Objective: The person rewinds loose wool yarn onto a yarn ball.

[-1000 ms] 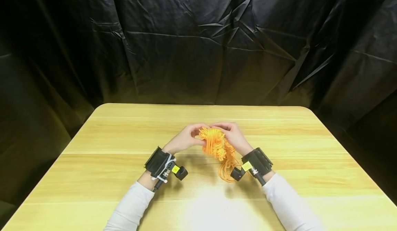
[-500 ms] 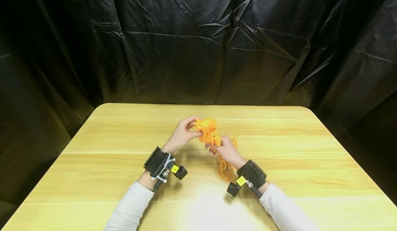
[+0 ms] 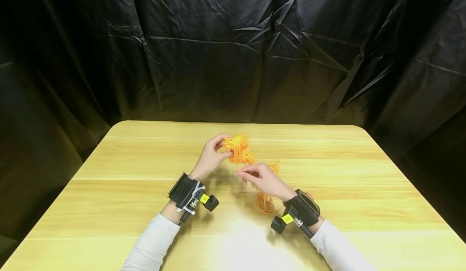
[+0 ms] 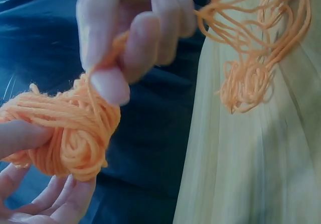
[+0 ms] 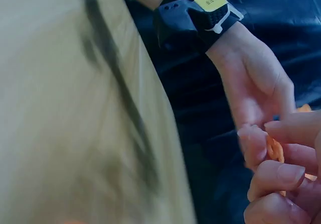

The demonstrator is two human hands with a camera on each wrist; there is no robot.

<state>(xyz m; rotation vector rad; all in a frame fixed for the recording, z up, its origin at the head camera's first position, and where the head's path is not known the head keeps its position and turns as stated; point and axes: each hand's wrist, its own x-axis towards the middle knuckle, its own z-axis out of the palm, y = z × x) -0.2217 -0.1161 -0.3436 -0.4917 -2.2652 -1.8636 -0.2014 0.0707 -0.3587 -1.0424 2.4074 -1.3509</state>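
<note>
An orange ball of yarn is held above the table in my left hand, thumb on the near side and fingers beyond. In the left wrist view the wound ball shows a coiled end facing the camera. My right hand is nearer to me and to the right, pinching a strand of the yarn between thumb and forefinger. That strand runs up to the ball. The right wrist view shows only a bit of orange yarn among the fingers.
Loose loops of the same yarn lie on the wooden table, partly behind the right hand. Both wrists wear black camera bands. A black sheet hangs behind the table's far edge.
My right hand has left the ball's top right, come down toward me, and now pinches a strand. The left hand has carried the ball slightly left and farther away.
</note>
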